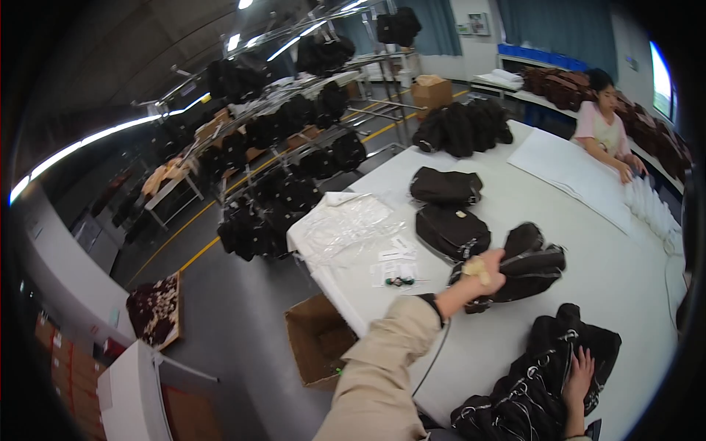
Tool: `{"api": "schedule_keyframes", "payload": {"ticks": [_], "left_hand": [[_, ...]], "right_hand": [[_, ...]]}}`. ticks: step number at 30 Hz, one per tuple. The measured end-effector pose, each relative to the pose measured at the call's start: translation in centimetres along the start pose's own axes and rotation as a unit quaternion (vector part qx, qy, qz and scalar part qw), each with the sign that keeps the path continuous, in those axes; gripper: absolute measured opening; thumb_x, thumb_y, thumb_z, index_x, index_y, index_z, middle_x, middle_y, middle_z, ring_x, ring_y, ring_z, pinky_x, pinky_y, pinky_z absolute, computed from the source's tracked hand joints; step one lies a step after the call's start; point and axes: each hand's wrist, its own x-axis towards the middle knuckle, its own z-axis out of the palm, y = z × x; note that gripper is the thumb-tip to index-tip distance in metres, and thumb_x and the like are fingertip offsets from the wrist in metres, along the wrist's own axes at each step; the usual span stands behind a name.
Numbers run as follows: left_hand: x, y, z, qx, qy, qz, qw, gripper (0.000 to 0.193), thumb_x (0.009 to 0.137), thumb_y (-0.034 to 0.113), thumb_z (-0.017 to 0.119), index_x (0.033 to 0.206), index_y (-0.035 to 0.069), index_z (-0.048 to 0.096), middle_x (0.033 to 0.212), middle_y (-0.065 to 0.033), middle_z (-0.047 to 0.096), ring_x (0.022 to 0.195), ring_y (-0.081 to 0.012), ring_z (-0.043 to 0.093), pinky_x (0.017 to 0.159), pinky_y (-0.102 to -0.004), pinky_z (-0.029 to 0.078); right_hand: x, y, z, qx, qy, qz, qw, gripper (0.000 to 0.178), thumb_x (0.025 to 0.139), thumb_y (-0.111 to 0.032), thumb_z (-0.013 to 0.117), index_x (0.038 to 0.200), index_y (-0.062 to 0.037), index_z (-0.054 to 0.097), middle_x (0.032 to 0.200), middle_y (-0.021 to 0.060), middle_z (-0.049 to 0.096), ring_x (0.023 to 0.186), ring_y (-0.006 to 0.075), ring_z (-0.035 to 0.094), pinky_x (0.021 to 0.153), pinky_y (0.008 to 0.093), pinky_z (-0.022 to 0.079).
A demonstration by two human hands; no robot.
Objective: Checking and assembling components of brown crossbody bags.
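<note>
My left hand [487, 275], with a tan patch on its back, reaches over the table and is closed on a black bag [531, 268] with zips. Beside it, to the left, lie two more black bags, one rounded bag [452, 229] with a small pale tag and another bag [446, 187] behind it. On the near right, my right hand [580, 378] rests with fingers spread on a heap of black bags [531, 378] that have metal rings and light cords.
Clear plastic sleeves [346, 224] and a green-handled tool [399, 281] lie on the white table [471, 342]. A cardboard box [312, 342] stands below its left edge. Another person [604, 128] works by white sheets at the far right. Racks of black bags [268, 132] stand beyond.
</note>
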Motion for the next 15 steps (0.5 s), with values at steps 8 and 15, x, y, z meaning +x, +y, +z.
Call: {"api": "schedule_keyframes", "payload": {"ticks": [8, 15], "left_hand": [[-8.5, 7.3, -14.7, -0.548, -0.17, -0.177, 0.8, 0.054, 0.074, 0.001, 0.063, 0.125, -0.009, 0.049, 0.114, -0.0179, 0.063, 0.1, -0.0259, 0.064, 0.091, -0.0344, 0.051], [-12.5, 4.6, -5.6, -0.465, -0.37, -0.257, 0.762, 0.062, 0.066, 0.0, 0.062, 0.126, -0.008, 0.05, 0.115, -0.0187, 0.062, 0.106, -0.0269, 0.061, 0.095, -0.0364, 0.048]], "right_hand": [[-1.8, -3.1, -7.1, 0.212, -0.069, 0.064, 0.973, 0.024, 0.087, -0.013, 0.06, 0.11, -0.0061, 0.066, 0.103, 0.0136, 0.067, 0.103, 0.0316, 0.062, 0.094, 0.0447, 0.045], [-5.5, -9.7, -15.3, 0.487, 0.238, 0.171, 0.823, 0.013, 0.092, -0.009, 0.062, 0.099, 0.0003, 0.066, 0.093, 0.0066, 0.067, 0.082, 0.0111, 0.062, 0.076, 0.0247, 0.047]]}}
